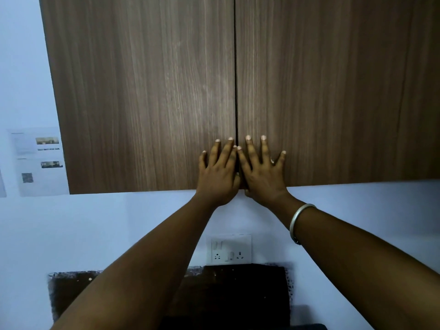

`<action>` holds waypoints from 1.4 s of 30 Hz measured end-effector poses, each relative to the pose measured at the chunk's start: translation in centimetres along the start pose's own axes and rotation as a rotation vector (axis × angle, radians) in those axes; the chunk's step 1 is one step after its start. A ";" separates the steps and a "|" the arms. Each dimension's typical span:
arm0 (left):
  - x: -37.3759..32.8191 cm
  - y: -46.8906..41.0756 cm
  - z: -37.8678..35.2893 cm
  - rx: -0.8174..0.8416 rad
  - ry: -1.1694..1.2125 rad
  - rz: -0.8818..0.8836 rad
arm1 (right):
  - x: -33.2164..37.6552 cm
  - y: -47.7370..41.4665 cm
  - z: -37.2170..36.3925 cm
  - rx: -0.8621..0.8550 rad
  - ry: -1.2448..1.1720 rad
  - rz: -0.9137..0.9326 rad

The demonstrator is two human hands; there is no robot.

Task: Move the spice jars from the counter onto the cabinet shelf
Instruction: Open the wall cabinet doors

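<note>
- Pale wall (119, 222) backs a wood-grain wall cabinet, its left door (142, 91) and right door (333, 91) meeting at a thin vertical seam.
- Left hand (220, 173) lies flat on the lower inner corner of the left door, fingers spread, gripping nothing.
- Right hand (263, 171) presses flat on the right door just beside it, fingers spread and empty; the two index fingers touch at the seam.
- Right thumb curls under the door's bottom edge.
- Silver bangle (300, 222) circles the right wrist.
- White socket plate (231, 248) sits on the wall below, between the forearms.
- Printed sheets (39, 160) are fixed to the wall at left.
- Dark, blurred surface (238, 294) fills the bottom.
- Spice jars and cabinet shelf are out of sight.
</note>
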State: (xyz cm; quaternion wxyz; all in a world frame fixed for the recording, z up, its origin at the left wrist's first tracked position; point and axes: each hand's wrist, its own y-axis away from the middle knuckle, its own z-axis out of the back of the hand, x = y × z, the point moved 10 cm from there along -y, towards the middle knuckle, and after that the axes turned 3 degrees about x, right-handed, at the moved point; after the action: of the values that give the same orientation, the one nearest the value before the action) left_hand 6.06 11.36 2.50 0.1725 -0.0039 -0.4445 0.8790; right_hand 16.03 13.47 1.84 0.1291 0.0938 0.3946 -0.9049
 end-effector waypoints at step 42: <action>-45.6 -3.3 17.2 -0.209 1.432 -0.346 | -33.0 27.0 23.7 -0.608 -1.446 -0.424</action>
State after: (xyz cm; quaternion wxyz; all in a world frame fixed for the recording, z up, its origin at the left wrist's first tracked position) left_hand 47.18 -14.20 8.83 0.5547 -0.5221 -0.2989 0.5748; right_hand 54.02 -16.47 8.08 0.1978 -0.6298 0.4514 -0.6004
